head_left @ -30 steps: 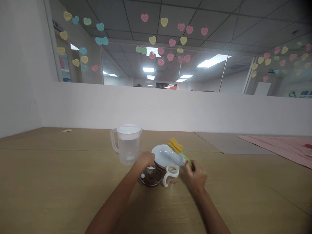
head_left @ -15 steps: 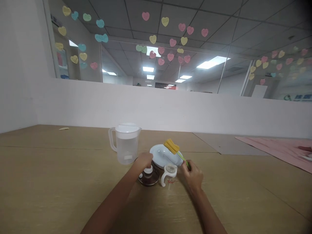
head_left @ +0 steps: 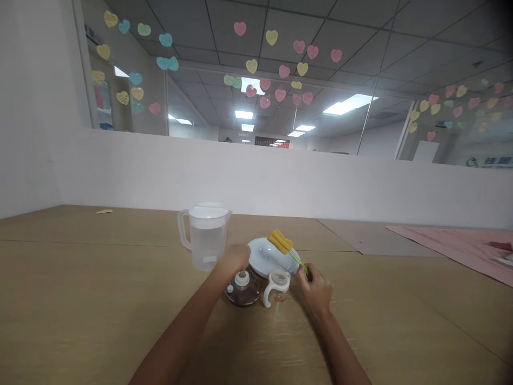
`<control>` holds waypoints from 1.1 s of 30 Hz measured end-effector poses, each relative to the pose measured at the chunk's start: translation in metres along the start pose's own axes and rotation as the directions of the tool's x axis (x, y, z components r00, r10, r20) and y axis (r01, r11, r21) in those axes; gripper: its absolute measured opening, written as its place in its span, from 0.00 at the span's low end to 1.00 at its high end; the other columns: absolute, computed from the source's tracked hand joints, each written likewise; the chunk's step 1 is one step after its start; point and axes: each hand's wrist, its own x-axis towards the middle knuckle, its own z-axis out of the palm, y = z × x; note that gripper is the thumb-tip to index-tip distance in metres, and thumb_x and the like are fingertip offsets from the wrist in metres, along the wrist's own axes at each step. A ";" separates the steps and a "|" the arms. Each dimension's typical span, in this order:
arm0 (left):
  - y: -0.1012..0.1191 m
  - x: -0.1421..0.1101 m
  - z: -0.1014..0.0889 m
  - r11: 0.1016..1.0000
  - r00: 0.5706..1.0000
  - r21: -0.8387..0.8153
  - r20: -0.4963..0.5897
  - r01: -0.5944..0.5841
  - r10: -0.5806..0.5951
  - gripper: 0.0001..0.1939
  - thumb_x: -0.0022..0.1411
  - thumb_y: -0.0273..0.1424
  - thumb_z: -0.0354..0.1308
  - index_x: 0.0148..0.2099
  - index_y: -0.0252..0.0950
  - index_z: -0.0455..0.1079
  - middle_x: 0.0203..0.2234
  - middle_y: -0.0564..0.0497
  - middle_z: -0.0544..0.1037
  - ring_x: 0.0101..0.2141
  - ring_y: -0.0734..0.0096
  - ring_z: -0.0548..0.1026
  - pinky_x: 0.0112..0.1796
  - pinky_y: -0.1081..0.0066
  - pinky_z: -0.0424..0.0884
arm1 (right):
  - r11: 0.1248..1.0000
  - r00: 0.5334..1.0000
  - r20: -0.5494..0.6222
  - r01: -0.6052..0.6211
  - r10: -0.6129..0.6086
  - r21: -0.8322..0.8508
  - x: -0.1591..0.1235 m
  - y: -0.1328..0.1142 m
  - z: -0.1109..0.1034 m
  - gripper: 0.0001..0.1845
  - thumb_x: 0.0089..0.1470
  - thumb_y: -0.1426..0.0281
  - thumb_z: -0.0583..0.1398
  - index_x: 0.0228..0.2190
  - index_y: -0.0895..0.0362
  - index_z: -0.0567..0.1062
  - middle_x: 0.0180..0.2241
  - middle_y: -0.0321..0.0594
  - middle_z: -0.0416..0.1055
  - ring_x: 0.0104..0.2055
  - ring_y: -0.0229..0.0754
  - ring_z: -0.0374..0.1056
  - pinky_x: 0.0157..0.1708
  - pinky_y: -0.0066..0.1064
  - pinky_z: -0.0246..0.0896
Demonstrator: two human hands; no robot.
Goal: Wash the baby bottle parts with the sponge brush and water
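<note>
My right hand point(head_left: 316, 291) is closed round the green handle of a sponge brush point(head_left: 281, 241). The brush's yellow sponge head is over a white plate point(head_left: 262, 259). My left hand point(head_left: 236, 258), slightly blurred, is closed just above a dark-rimmed glass lid point(head_left: 243, 295) with a white knob point(head_left: 242, 279). Its fingertips are mostly hidden, so anything in them cannot be made out. Between the lid and my right hand stands a small clear jar point(head_left: 279, 289) with a white handle and red print. A translucent pitcher point(head_left: 208, 238) stands beyond my left hand.
A pink cloth point(head_left: 452, 246) lies at the right, with part of another person's hand point(head_left: 500, 245) at its far edge. A grey sheet point(head_left: 377, 238) lies next to it. A small flat pale piece point(head_left: 105, 212) lies far left. The white wall point(head_left: 256, 179) bounds the table behind.
My left hand has lifted slightly off the lid's knob, which now shows more fully. My right hand and the sponge brush have barely shifted.
</note>
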 end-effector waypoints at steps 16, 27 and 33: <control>0.079 -0.032 0.022 0.946 0.943 0.044 -0.072 -0.322 0.324 0.22 0.55 0.38 0.58 0.50 0.34 0.62 0.47 0.38 0.68 0.44 0.52 0.71 0.40 0.60 0.70 | 0.999 0.999 -0.010 -0.034 0.034 0.009 0.000 0.002 -0.003 0.27 0.57 0.54 0.46 0.25 0.59 0.73 0.18 0.40 0.69 0.21 0.37 0.59 0.23 0.27 0.43; 0.053 -0.025 0.004 0.836 0.873 -0.273 -0.033 -0.476 0.486 0.25 0.48 0.38 0.63 0.49 0.42 0.64 0.42 0.52 0.73 0.42 0.61 0.72 0.36 0.71 0.67 | 0.995 0.995 -0.035 -0.097 0.097 0.008 -0.001 0.002 -0.001 0.26 0.57 0.53 0.46 0.23 0.58 0.73 0.18 0.39 0.68 0.20 0.37 0.59 0.22 0.27 0.43; 0.028 -0.024 -0.022 0.757 0.888 -0.473 -0.328 -0.450 0.323 0.31 0.44 0.43 0.66 0.50 0.40 0.66 0.44 0.53 0.74 0.43 0.64 0.72 0.39 0.73 0.66 | 0.987 0.988 -0.075 -0.125 0.132 0.097 0.000 0.005 -0.003 0.27 0.58 0.52 0.45 0.24 0.57 0.72 0.17 0.37 0.65 0.20 0.37 0.58 0.22 0.27 0.45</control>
